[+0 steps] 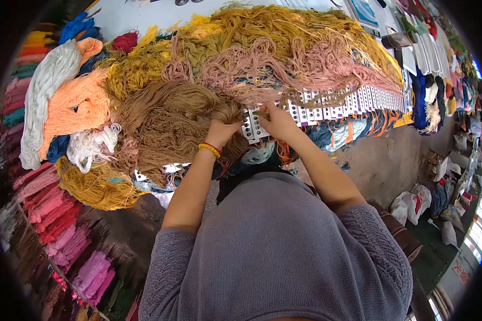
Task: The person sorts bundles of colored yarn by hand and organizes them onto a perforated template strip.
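A large heap of brown yarn (pixel 166 115) lies across the table in front of me. My left hand (pixel 223 134), with a red and yellow bracelet at the wrist, is closed around the heap's right end, where the strands gather. Close beside it, my right hand (pixel 277 124) pinches brown strands above a row of white hole-punched cards (pixel 310 115). A loose brown length (pixel 326 99) trails over the cards to the right of that hand. Yarn ends in orange, dark blue and pale blue (pixel 348 131) hang from the cards' near edge.
Pink yarn (pixel 246 67) and mustard yarn (pixel 284 24) are piled behind the cards. Peach skeins (pixel 75 104), a pale grey skein (pixel 43 99) and white yarn (pixel 93 144) lie left. Pink and red skeins (pixel 53 206) hang at far left. White bags (pixel 412 203) stand on the floor right.
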